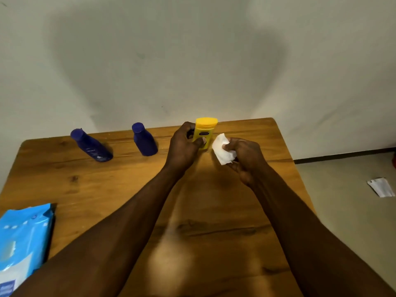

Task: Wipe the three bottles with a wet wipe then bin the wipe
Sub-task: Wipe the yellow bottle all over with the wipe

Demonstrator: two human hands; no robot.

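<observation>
Head camera looks down on a wooden table [90,189] with three bottles near its far edge: two blue bottles [91,145] [144,139] and one yellow bottle [204,131]. Left hand [184,146] grasps the yellow bottle, which stands upright. Right hand [244,157], just beside it, pinches one white wipe [221,150]. One blue wipe pack [23,241] lies at the near left.

a plain room, maybe a home: wooden table [85,189] against a bare wall [192,61], tiled floor [347,221].
</observation>
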